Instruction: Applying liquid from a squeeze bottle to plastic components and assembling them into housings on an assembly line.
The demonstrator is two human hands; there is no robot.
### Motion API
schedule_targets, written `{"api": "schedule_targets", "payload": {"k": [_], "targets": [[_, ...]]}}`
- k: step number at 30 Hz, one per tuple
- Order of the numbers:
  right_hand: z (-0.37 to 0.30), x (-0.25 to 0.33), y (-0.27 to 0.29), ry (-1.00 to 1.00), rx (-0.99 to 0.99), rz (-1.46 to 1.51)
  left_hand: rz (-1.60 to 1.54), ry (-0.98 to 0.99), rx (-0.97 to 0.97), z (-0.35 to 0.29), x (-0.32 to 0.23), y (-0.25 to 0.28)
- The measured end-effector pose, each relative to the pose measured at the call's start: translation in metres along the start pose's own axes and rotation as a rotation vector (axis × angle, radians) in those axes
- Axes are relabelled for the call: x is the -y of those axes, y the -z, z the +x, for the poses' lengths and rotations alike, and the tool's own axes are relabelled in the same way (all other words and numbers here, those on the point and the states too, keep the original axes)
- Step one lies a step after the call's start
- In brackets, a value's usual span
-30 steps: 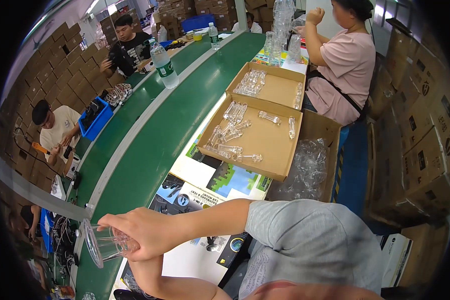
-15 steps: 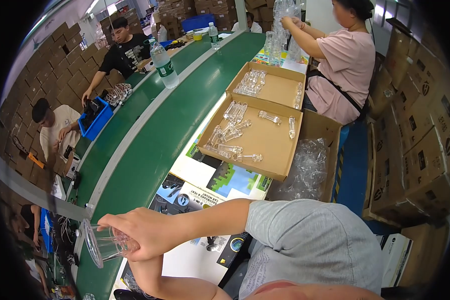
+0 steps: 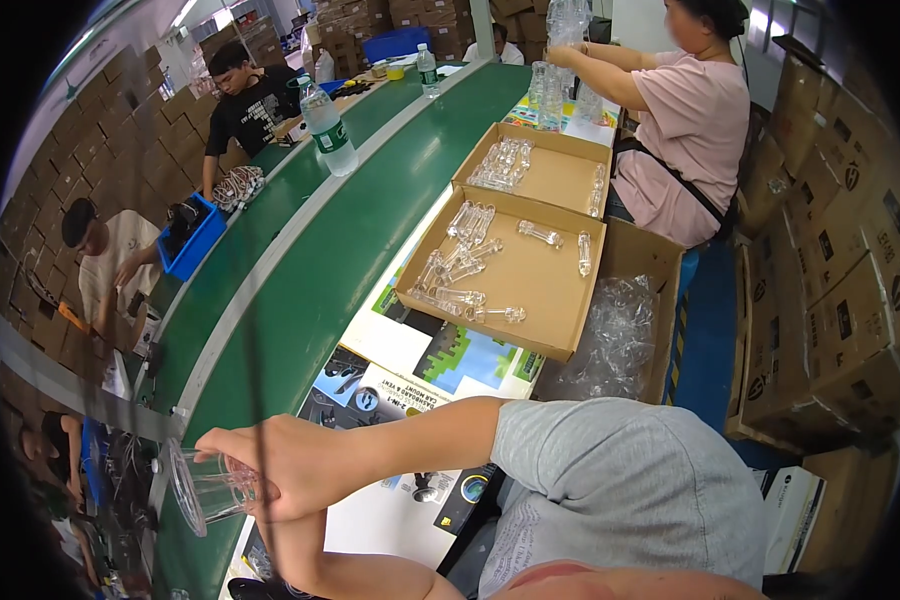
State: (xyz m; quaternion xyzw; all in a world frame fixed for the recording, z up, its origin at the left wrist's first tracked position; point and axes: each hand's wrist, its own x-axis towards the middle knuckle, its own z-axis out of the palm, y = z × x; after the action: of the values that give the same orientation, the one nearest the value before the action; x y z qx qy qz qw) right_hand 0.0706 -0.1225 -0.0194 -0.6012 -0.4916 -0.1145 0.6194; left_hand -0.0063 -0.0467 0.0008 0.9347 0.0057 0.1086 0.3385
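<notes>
My right hand (image 3: 305, 462) reaches in from the grey sleeve and is closed on a clear flared cup (image 3: 192, 490). The cup lies sideways, its wide round rim facing left and its narrower body toward my palm. From the lower edge my left forearm comes up, and my left hand (image 3: 292, 528) meets the cup's narrow end, mostly hidden under the right. Pinkish fingers show through the clear wall there. Beneath both hands is the table, covered with printed sheets (image 3: 380, 385).
Two shallow cardboard trays (image 3: 545, 335) hold several clear tube-shaped pieces (image 3: 460, 265). Beside them a carton (image 3: 660, 385) contains clear plastic bags. A green conveyor (image 3: 270, 320) carries a water bottle (image 3: 330, 135) and a blue bin (image 3: 192, 245). A person in pink (image 3: 685, 130) stacks clear cups (image 3: 550, 95) at the far right.
My hands and the cup have hardly moved. The person in pink has lowered their hands. Across the conveyor, a person's hand has shifted at the blue bin. A thin dark blurred strand now crosses my right hand.
</notes>
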Motion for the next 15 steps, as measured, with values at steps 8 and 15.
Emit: {"api": "schedule_targets", "payload": {"k": [8, 15], "targets": [[0.0000, 0.0018, 0.0028, -0.010, 0.052, -0.027, -0.128, 0.026, 0.014, -0.0002, 0.0024, -0.0010], [-0.0002, 0.0019, 0.0008, -0.010, 0.002, -0.005, -0.061, 0.043, -0.005, -0.0015, -0.0019, -0.0018]]}}
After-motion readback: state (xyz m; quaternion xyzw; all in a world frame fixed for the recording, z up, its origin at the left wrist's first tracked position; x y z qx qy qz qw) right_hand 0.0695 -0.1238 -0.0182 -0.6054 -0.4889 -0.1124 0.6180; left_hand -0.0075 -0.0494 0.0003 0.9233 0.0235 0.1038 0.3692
